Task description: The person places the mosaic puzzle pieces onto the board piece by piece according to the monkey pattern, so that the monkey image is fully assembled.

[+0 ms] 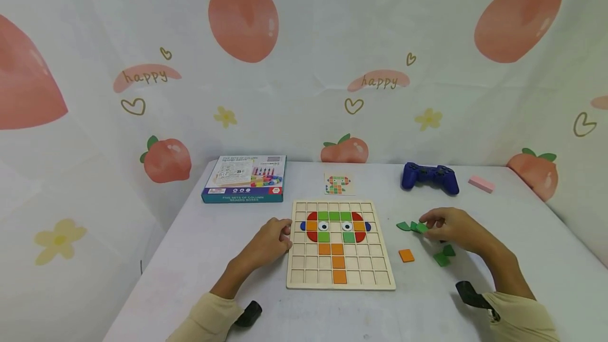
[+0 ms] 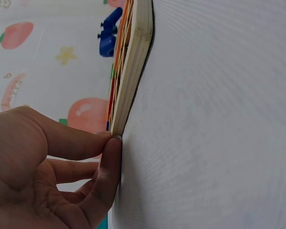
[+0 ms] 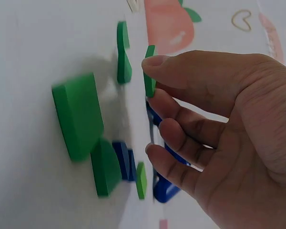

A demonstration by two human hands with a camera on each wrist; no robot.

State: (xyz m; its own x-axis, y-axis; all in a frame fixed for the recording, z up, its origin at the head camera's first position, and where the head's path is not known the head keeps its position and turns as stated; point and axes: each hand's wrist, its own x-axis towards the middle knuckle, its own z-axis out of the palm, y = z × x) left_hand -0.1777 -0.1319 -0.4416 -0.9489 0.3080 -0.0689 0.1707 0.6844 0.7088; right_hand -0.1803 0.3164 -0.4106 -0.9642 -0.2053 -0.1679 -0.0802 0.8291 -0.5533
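My left hand (image 1: 267, 241) pinches the left edge of a wooden grid board (image 1: 353, 264) between thumb and fingertips. On the board lie red, orange, green and blue tiles and two eye tiles (image 1: 323, 226), forming a face, with a line of orange tiles (image 1: 338, 262) below it. To the right of the board, my right hand (image 1: 453, 228) holds a thin green tile (image 3: 149, 82) between thumb and finger, raised off the table in the right wrist view. Other green pieces (image 1: 403, 226) lie close to its fingertips, and a green square (image 3: 78, 117) lies nearer the wrist.
An orange square tile (image 1: 406, 255) lies right of the board. Blue pieces (image 3: 121, 160) sit beneath the right hand. Behind the board is a small picture card (image 1: 339, 184). Farther back are a boxed set (image 1: 244, 179), a blue game controller (image 1: 429, 177) and a pink block (image 1: 481, 183).
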